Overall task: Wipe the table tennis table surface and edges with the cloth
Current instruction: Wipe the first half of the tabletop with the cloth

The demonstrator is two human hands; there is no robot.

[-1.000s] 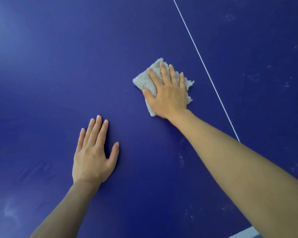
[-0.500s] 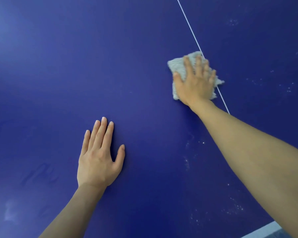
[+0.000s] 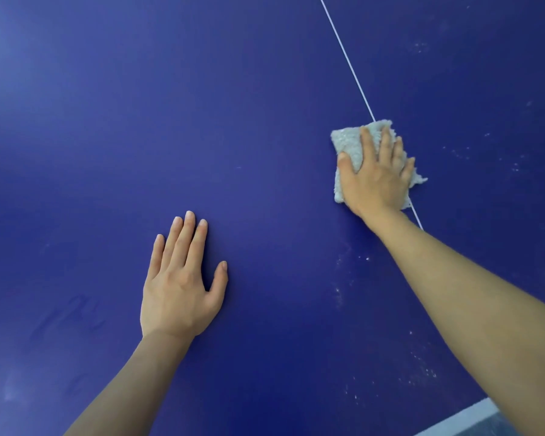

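Pressing cloth [image 3: 346, 143] onto blue table [image 3: 202, 121], right hand [image 3: 375, 180] fingers [image 3: 368, 146] straight; left hand [image 3: 180, 284] flat, released.

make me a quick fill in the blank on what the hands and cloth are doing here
1. The right hand presses the cloth flat onto the ____.
2. The left hand rests palm-down, holding ____.
3. The cloth covers part of a thin ____ line.

Missing words: table; nothing; white.
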